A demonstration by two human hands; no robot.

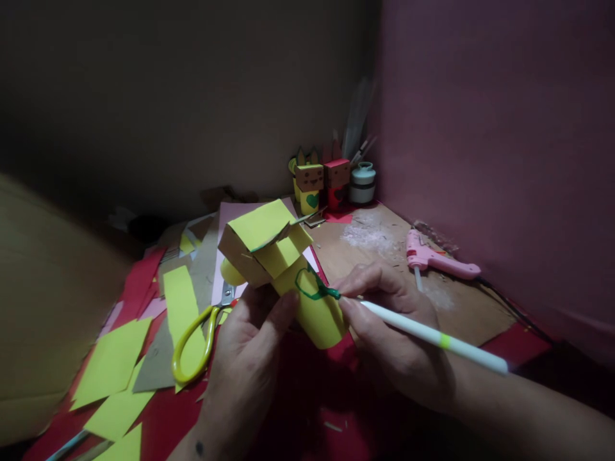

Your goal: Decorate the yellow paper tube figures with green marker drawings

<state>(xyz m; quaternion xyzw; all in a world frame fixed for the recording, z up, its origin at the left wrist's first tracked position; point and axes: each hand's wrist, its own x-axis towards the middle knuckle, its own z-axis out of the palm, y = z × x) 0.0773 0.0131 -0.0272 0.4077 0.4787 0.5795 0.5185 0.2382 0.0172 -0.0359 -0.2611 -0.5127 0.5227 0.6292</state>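
My left hand (250, 346) holds a yellow paper-covered cardboard figure (278, 262), a boxy head on a rounded body, tilted toward me. My right hand (389, 320) grips a white marker pen (432, 333) with its green tip touching the figure's body. A green heart outline (310, 285) is drawn on the yellow body where the tip rests.
Yellow-handled scissors (196, 339) lie on yellow and red paper scraps (115, 365) at left. A pink glue gun (432, 256) lies on the wooden table at right. Two finished box figures (317, 182) and a small jar (362, 182) stand in the back corner by the pink wall.
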